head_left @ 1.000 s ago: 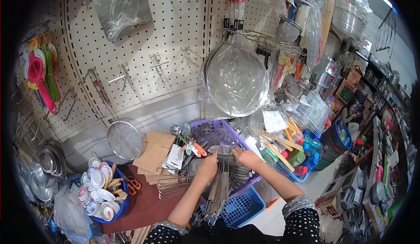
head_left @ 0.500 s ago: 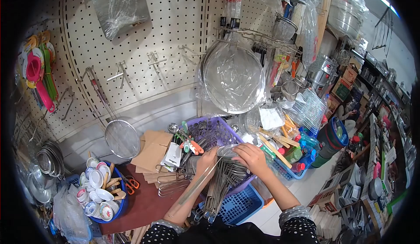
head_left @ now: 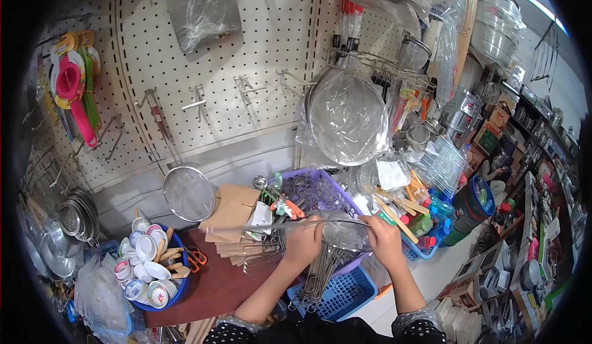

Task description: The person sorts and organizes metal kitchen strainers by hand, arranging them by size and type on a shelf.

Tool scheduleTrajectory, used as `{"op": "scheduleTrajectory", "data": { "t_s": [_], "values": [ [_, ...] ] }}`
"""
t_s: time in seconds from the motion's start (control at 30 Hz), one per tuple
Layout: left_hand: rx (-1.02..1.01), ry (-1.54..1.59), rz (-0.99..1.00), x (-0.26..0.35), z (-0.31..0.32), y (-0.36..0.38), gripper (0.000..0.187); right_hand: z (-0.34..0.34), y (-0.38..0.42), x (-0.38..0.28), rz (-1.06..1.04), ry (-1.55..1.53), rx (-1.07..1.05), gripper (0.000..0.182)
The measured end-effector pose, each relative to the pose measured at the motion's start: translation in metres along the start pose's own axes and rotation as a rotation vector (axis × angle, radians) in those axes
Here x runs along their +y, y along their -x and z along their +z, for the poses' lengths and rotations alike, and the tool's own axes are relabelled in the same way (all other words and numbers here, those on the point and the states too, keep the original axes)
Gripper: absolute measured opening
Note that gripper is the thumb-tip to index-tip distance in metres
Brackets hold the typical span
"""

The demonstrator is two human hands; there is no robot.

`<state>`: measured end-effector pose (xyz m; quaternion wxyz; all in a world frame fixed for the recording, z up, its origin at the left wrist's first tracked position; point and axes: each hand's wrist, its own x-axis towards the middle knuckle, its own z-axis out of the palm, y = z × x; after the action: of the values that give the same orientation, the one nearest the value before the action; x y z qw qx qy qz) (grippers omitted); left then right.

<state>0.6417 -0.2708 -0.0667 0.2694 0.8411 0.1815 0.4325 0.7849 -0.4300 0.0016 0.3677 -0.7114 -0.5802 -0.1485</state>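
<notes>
Between my hands is a round wire strainer [head_left: 344,234], its long thin handle stretching left in a motion blur. My left hand [head_left: 304,243] is closed around it where the handle meets the round part. At the right rim, my right hand [head_left: 383,238] pinches the edge. Below them, a bundle of metal utensils [head_left: 322,276] with wire handles lies over a purple basket [head_left: 348,201]. Wire whisks [head_left: 262,254] are left of my left hand, partly blurred.
A blue basket [head_left: 351,291] stands below the purple one. Left are orange scissors [head_left: 196,257] and a blue tub [head_left: 182,287] of white ladles [head_left: 147,248]. Brown cardboard [head_left: 231,211] lies behind the red surface [head_left: 216,288]. Strainers hang on the pegboard [head_left: 265,54]. A person [head_left: 494,174] sits at far right.
The strainer's handle has swung up from slanting down-left to nearly level, and its round part now shows wider between my hands. My hands have shifted slightly down and right; the view has shifted too.
</notes>
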Motion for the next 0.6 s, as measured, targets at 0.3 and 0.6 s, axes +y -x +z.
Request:
{"op": "scheduleTrajectory", "data": {
  "t_s": [0.3, 0.6],
  "values": [
    [0.174, -0.169, 0.069, 0.049, -0.128, 0.002, 0.017, 0.003, -0.023, -0.078, 0.327, -0.431, -0.03, 0.014],
    [0.314, -0.292, -0.145, 0.016, -0.245, 0.038, 0.025, 0.116, -0.066, -0.156, 0.149, -0.734, -0.143, 0.019]
  ]
}}
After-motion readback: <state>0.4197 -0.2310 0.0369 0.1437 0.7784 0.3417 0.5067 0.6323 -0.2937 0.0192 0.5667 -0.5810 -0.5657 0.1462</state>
